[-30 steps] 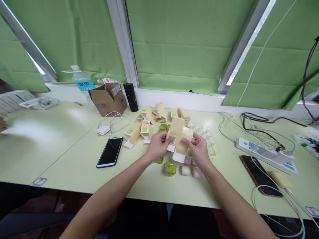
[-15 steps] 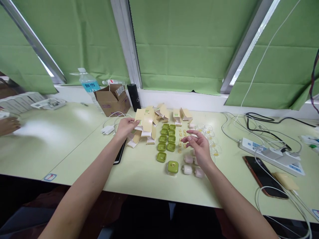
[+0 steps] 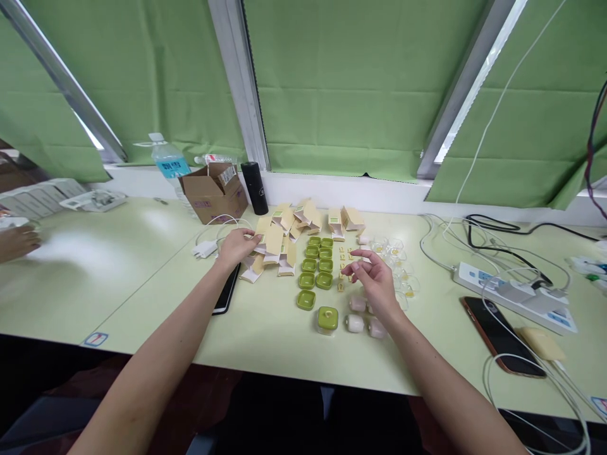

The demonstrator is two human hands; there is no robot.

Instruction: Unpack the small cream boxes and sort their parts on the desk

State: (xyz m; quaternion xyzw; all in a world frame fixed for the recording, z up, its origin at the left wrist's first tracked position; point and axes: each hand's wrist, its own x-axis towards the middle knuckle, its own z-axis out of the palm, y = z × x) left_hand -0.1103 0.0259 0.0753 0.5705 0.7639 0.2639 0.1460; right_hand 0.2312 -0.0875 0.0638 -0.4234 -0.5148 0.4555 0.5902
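My left hand (image 3: 237, 246) is at the near left side of a pile of light yellow cardboard boxes (image 3: 274, 241). Its fingers and thumb close on the edge of one folded box. My right hand (image 3: 377, 281) hovers over several tiny yellow parts (image 3: 341, 266), fingers apart and nothing in them. Left of those parts, green square lids (image 3: 308, 265) lie upside down in two columns. Nearer to me stands a small clear container with a green lid (image 3: 327, 318). Beside it are pale pinkish-white rolls (image 3: 355, 323), partly under my right hand. Clear containers (image 3: 396, 253) sit behind that hand.
A black phone (image 3: 228, 291) lies under my left forearm, near a white charger (image 3: 205, 249). A brown carton (image 3: 215, 193) and black bottle (image 3: 255, 188) stand at the back. On the right are a power strip (image 3: 515, 297), cables and another phone (image 3: 497, 335). Another person's hand (image 3: 19, 243) shows far left.
My left hand has moved slightly down and left, and the yellow box at its fingertips now sits lower on the pile. My right hand stays nearly in place.
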